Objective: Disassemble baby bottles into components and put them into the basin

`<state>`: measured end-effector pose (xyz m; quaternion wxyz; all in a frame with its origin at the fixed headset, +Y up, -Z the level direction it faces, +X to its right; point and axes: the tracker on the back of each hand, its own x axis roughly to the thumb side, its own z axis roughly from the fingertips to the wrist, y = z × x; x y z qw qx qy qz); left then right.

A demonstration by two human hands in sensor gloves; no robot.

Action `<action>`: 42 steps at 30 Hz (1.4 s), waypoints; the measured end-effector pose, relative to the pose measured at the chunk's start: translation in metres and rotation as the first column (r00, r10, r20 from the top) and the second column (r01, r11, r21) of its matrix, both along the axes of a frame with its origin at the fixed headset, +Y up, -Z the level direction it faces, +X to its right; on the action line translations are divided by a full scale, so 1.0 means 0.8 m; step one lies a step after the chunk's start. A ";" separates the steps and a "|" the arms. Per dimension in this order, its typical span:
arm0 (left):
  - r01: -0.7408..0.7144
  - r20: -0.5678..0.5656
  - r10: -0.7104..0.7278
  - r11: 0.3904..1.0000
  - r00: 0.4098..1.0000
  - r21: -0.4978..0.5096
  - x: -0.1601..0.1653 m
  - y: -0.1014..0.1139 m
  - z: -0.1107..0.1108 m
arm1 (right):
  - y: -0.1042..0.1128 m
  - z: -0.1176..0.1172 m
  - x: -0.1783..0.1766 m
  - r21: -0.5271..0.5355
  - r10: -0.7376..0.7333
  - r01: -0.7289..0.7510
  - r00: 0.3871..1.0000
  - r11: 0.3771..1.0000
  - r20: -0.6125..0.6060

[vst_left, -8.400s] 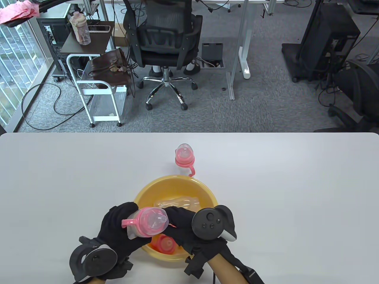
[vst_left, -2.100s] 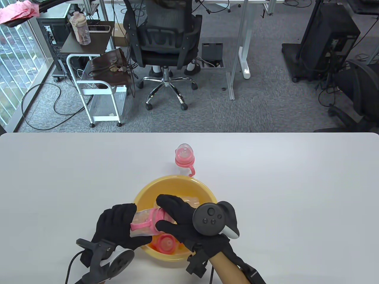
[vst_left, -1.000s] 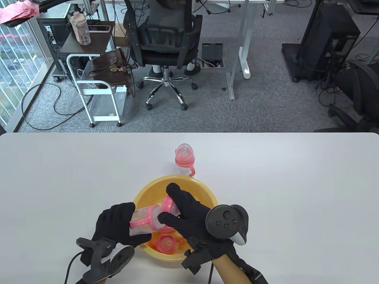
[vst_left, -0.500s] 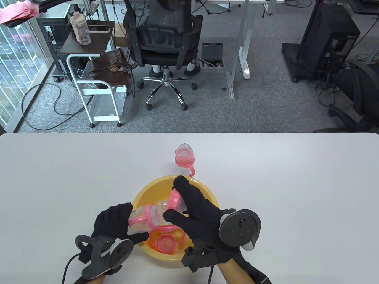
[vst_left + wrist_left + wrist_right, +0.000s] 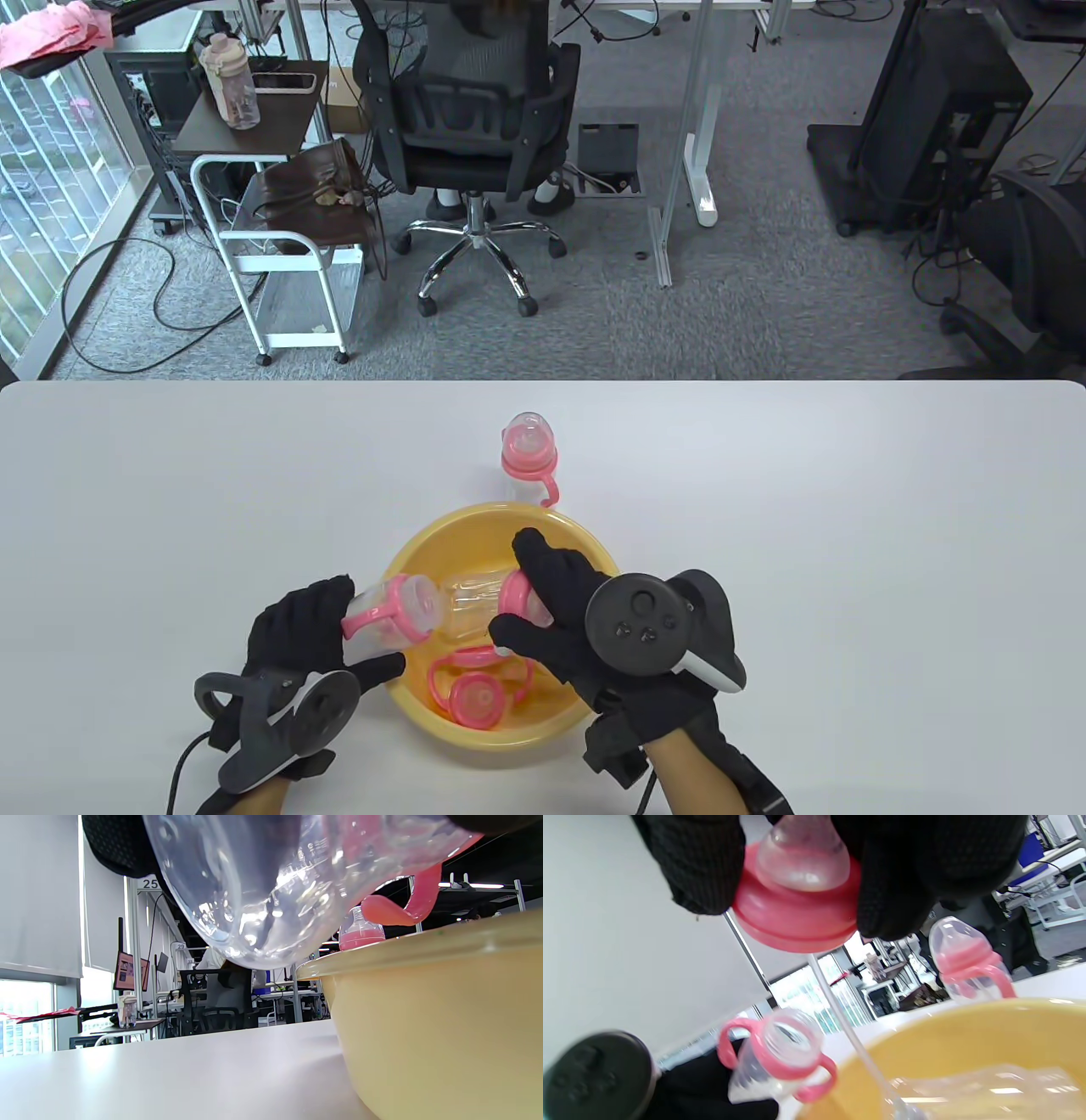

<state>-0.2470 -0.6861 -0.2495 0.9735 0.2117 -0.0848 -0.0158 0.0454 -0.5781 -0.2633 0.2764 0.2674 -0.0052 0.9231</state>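
Here, the left hand (image 5: pixel 301 624) curled round the clear plastic bottle body with the pink handle ring (image 5: pixel 392 609), keeping it at the left rim of the round yellow plastic basin (image 5: pixel 585 543). The bottle's long axis lay nearly level, its open mouth pointing right toward the middle of the basin, its base inside the grip. The right hand (image 5: pixel 564 615) pinched the pink screw collar with its clear silicone teat (image 5: pixel 515 597) over the basin, apart from the bottle mouth.

The right wrist view added what the table view hid: a thin clear straw (image 5: pixel 840 1018) hung from the collar down into the basin, and the teat (image 5: pixel 804 855) pointed up between the fingers (image 5: pixel 700 861). Inside the basin lay another clear bottle body (image 5: pixel 475 594) and a pink collar with handles (image 5: pixel 475 692). Behind the basin, on the white table (image 5: pixel 848 552), a third, whole baby bottle with a clear cap (image 5: pixel 530 454) stood upright.
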 end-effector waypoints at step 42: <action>-0.002 0.022 0.002 1.000 1.000 0.012 0.002 0.000 0.000 | -0.147 -0.016 -0.077 -0.208 0.593 -0.591 0.803 0.779 -0.062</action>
